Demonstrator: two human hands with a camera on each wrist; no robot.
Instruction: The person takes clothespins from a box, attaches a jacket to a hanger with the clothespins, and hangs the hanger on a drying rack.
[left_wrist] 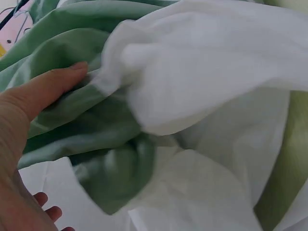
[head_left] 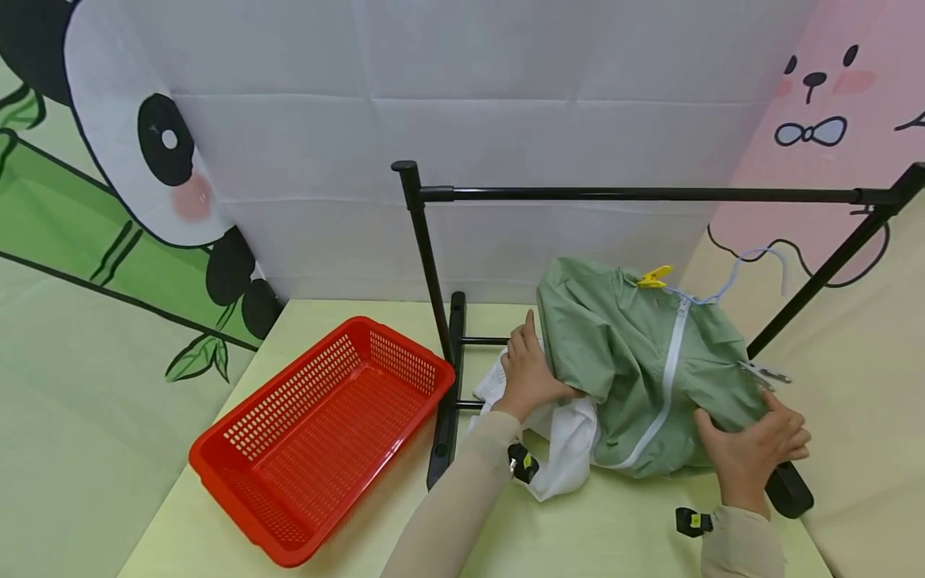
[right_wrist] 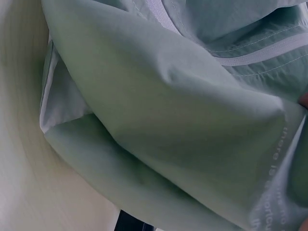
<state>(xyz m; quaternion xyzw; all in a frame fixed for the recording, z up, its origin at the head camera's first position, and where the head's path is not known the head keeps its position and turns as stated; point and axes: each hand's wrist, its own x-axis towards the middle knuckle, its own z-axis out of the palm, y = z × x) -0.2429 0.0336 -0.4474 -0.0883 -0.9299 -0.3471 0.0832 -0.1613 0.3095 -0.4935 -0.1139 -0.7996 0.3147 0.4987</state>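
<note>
A green zip jacket [head_left: 643, 377] with a white zipper is on a light blue hanger [head_left: 730, 277], whose hook sticks up below the rack's bar. A yellow clip [head_left: 654, 278] sits at its collar side and a grey clip [head_left: 764, 374] at its right side. My left hand [head_left: 531, 373] is at the jacket's left side, thumb [left_wrist: 57, 86] extended along the green folds. White cloth [head_left: 567, 449] bunches under and beside that hand. My right hand [head_left: 755, 445] touches the jacket's lower right side, thumb on the front, fingers spread outward. Printed lettering [right_wrist: 276, 168] shows on the fabric.
A black rack [head_left: 650, 194] stands on the pale table [head_left: 390, 522], its bar behind the jacket and its feet on both sides. Left of it lies a red plastic basket [head_left: 325, 449], one corner close to the rack's left post. A printed cloth backdrop [head_left: 506, 136] hangs behind.
</note>
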